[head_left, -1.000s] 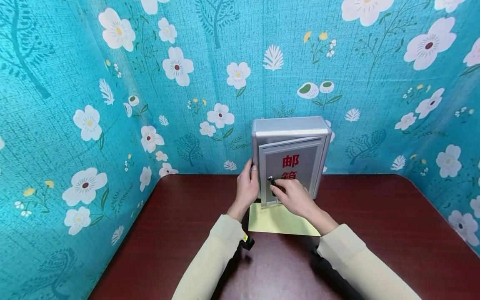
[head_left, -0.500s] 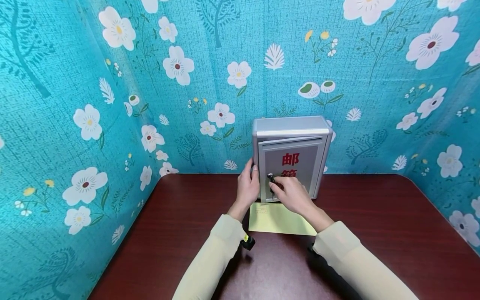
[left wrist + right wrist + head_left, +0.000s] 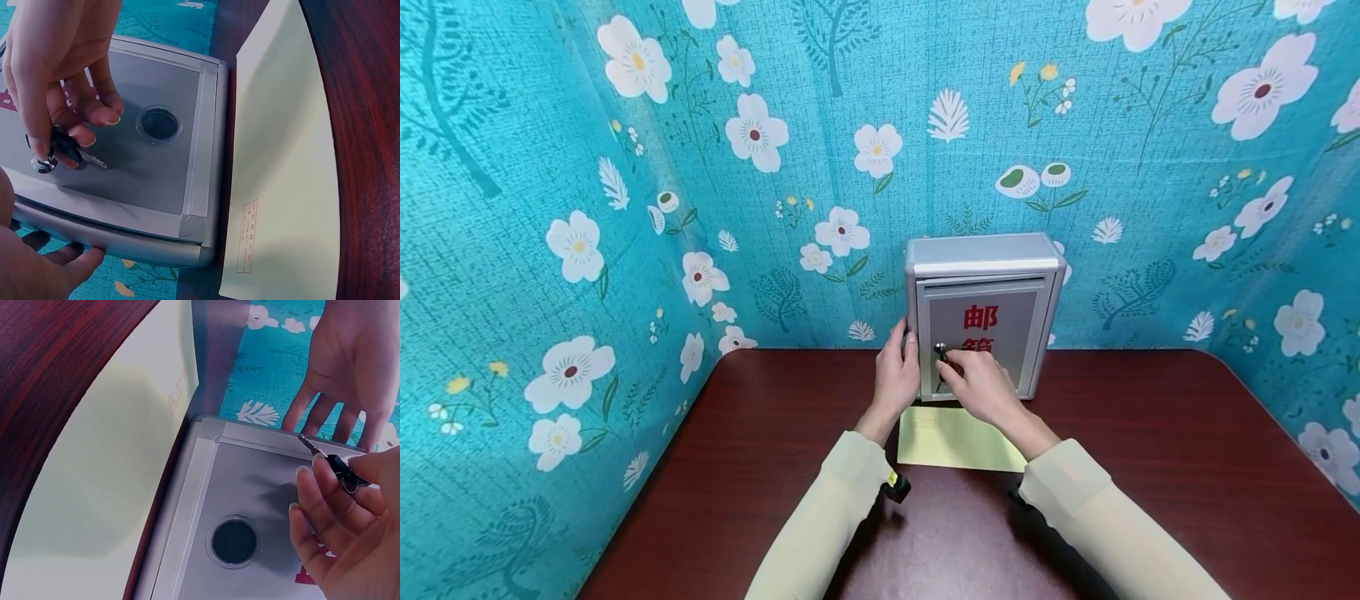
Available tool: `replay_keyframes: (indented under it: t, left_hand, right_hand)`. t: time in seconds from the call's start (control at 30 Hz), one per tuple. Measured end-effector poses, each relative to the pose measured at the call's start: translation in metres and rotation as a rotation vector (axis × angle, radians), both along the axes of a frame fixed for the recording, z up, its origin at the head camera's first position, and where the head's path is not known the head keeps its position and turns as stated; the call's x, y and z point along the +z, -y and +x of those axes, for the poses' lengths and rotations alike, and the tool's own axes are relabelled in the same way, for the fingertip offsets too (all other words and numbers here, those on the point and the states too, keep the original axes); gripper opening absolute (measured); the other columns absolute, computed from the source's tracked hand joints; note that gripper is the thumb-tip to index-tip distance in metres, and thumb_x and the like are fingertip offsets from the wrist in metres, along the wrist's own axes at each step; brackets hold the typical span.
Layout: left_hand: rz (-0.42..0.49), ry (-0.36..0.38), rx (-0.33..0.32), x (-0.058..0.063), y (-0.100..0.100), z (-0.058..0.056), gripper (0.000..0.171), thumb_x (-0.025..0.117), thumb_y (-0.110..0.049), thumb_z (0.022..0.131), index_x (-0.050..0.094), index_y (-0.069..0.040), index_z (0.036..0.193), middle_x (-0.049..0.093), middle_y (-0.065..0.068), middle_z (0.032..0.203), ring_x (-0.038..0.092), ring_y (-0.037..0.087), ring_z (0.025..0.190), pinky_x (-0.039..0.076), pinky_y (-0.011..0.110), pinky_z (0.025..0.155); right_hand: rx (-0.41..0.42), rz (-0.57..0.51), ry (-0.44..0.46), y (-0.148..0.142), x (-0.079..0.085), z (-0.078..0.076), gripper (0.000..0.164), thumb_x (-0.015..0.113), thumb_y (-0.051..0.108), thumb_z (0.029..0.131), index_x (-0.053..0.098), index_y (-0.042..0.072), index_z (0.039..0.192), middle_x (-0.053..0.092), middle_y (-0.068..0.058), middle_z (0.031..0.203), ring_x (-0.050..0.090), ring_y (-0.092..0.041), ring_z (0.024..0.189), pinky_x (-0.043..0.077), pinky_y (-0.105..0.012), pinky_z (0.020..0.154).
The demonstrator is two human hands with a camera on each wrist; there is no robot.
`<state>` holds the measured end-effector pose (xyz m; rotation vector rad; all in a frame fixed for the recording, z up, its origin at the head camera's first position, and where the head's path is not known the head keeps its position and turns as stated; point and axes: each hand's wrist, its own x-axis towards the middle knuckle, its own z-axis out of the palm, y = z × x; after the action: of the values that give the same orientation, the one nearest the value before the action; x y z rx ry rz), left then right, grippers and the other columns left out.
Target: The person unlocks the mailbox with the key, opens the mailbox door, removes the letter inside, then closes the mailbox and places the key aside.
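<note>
A silver-grey metal mailbox with red characters stands upright at the back of the table. Its front door sits nearly flush in the frame, its top edge slightly slanted. My right hand pinches a black-headed key at the round lock near the door's left edge. In the left wrist view a second key points away from the lock, toward the round window. My left hand rests with extended fingers against the mailbox's left side.
A pale yellow envelope with small red print lies flat on the dark red table, right in front of the mailbox. Turquoise floral cloth hangs close behind it and along both sides.
The mailbox door has swung inward, from standing ajar to nearly flush. My right hand has moved slightly left and away with the key. My left hand has stayed at the mailbox's side.
</note>
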<state>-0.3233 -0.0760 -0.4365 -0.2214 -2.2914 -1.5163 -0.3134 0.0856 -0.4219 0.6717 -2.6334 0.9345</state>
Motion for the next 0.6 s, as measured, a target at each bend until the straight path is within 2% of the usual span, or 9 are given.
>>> replay_keyframes:
  t: [0.4,0.6]
  left_hand:
    - [-0.008,-0.010,-0.005,-0.0005,-0.0003,-0.0012,0.050,0.039,-0.026,0.113,0.036,-0.010,0.159,0.045,0.012,0.157,0.042,0.024,0.144,0.042,0.046,0.113]
    - [-0.003,-0.017,0.001,-0.0013,-0.0003,-0.0019,0.048,0.040,-0.025,0.113,0.038,-0.010,0.158,0.047,0.011,0.156,0.045,0.024,0.143,0.043,0.046,0.112]
  right_hand:
    - [-0.072,0.026,-0.007,0.0065,-0.0008,-0.0054,0.025,0.059,0.027,0.104,0.070,0.012,0.089,0.058,0.003,0.065,0.053,-0.015,0.057,0.042,-0.036,0.053]
    - [-0.114,0.051,-0.033,0.0095,-0.0014,-0.0050,0.025,0.059,0.028,0.104,0.073,0.010,0.094,0.062,0.001,0.069,0.060,-0.020,0.062,0.046,-0.041,0.054]
